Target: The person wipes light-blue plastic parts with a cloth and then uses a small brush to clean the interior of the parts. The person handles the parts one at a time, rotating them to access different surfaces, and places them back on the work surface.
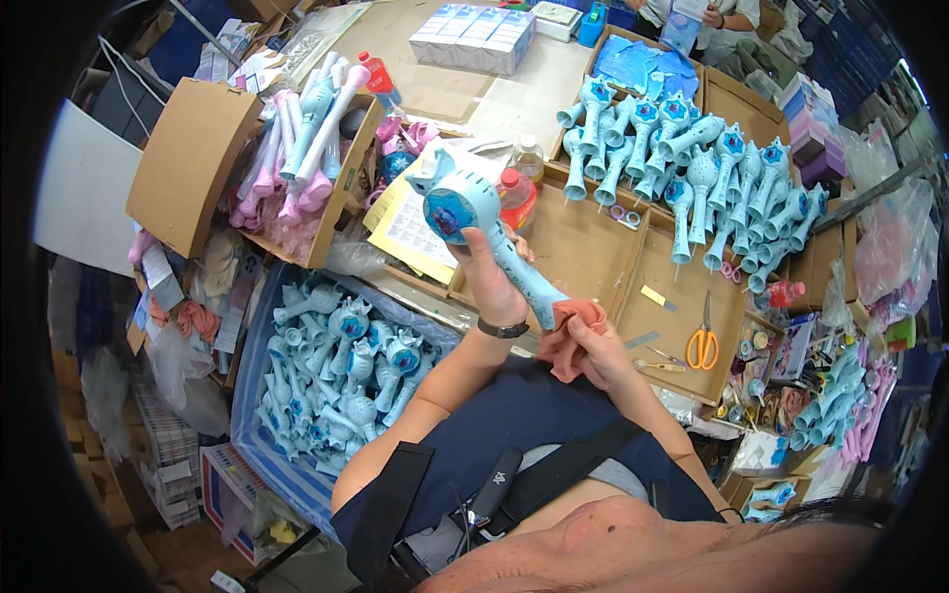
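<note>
A light blue plastic toy wand, with a round head and a dark picture disc, is held up in front of my chest. My left hand, with a dark band at the wrist, grips it just below the head. Around the flared lower end of its handle, my right hand presses a salmon-pink cloth. Part of that end is hidden by the cloth. Below the wand lies a cardboard tray. Orange-handled scissors, a yellow-handled blade and small tools lie in the tray's right section.
Many similar wands stand in boxes at the back right. More fill a blue-lined bin at my left. A carton holds pink and white wands. Red-capped bottles stand behind my hands. A co-worker's hand holds a box at the far side.
</note>
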Available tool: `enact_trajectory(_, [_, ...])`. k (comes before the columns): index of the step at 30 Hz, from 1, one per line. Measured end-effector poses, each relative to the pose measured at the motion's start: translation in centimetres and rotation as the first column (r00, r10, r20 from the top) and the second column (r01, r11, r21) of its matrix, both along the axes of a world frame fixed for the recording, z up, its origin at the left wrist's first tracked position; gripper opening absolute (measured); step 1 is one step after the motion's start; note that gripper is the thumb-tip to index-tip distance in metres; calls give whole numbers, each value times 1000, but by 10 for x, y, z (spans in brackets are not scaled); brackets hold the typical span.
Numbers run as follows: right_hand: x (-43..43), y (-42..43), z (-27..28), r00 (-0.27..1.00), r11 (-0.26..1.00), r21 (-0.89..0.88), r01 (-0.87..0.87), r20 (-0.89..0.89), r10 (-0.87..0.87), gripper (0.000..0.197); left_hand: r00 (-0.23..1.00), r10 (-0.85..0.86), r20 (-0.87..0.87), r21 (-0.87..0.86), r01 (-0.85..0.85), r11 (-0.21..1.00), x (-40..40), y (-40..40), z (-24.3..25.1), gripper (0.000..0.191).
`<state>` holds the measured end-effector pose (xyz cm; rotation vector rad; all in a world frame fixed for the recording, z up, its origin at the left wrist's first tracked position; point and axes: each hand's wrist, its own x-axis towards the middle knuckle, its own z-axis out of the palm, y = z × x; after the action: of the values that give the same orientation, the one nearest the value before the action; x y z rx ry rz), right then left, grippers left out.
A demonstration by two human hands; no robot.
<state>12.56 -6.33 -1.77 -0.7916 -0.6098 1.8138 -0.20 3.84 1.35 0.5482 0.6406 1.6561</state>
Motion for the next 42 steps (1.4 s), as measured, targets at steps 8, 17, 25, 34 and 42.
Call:
enact_trajectory(8, [-6,5,-2,924,991,-129,22,-375,-69,39,998,-27,62,10,27,1000,12,-5,3,53])
enact_trajectory(17, [-12,2,-12,966,963,-248,106,-205,-159,42,940,-274,-205,-3,280,960,16,-16,4,83])
enact_trajectory(25, [-2,-3,-16,993,993,-116,-19,-118,5,57,865,-464,-189,131,491,861,12,-25,2,99])
enact_trajectory(34, [-2,-1,-18,983,996,-52,-78,-173,68,45,899,-428,-88,110,436,893,13,-24,-5,96])
enact_trajectory(42, [-3,-3,-22,988,994,-107,-27,-157,10,43,892,-436,-116,96,447,889,11,-22,-4,94])
